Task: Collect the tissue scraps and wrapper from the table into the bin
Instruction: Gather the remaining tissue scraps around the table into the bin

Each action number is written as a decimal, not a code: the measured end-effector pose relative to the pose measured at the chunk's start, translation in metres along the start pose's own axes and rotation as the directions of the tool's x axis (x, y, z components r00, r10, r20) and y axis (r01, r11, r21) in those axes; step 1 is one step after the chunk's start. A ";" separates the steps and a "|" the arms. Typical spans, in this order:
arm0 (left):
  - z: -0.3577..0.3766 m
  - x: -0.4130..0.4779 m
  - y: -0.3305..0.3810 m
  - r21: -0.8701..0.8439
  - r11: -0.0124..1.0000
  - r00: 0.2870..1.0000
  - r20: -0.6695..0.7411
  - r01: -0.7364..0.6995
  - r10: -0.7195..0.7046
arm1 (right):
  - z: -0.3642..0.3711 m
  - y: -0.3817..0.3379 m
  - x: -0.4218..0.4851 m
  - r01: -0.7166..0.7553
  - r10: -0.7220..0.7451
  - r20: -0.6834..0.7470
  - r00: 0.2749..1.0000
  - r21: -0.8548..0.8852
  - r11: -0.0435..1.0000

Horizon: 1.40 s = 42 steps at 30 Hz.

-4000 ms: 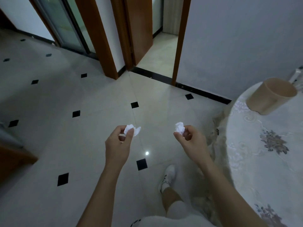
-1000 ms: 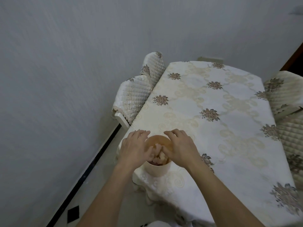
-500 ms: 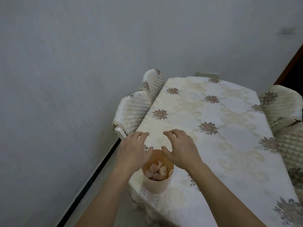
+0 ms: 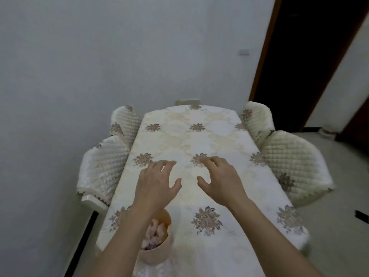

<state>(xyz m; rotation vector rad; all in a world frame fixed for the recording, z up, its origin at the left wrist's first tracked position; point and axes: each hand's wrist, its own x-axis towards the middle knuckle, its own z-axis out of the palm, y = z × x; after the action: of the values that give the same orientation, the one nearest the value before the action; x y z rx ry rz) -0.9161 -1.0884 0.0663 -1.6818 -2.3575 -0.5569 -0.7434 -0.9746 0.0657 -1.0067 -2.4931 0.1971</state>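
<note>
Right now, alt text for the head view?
Two empty hands, left hand and right hand, hover with fingers spread over a floral tablecloth. A small bin holding crumpled tissue scraps stands at the near edge, under the left forearm.

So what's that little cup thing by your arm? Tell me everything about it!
That is the bin, a small round tub in a pale pinkish-beige, smooth like plastic. It stands upright, open-topped, on the flowery tablecloth at the table's near edge. Inside lie crumpled tissue scraps, heaped loosely below the rim. The left forearm passes over its left side and hides part of the rim. Neither hand holds it; both hover open farther along the table.
</note>
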 end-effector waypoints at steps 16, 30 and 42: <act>0.057 -0.010 0.149 -0.263 0.843 0.860 0.081 -0.469 0.503 | -0.066 0.078 -0.175 -0.585 0.564 -0.195 0.802 -0.073 0.808; 0.109 -0.022 0.333 -0.365 0.642 0.675 0.047 -0.674 0.736 | -0.117 0.192 -0.293 -0.794 0.750 -0.282 0.598 -0.085 0.602; 0.189 0.029 0.550 -0.339 0.624 0.650 0.045 -0.704 0.759 | -0.182 0.401 -0.328 -0.817 0.782 -0.285 0.555 -0.009 0.577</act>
<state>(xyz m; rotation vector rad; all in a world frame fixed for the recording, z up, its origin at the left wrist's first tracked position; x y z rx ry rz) -0.3975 -0.8296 0.0094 -2.7067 -1.4485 -0.6066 -0.2018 -0.9156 -0.0020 -2.0552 -1.6456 0.1467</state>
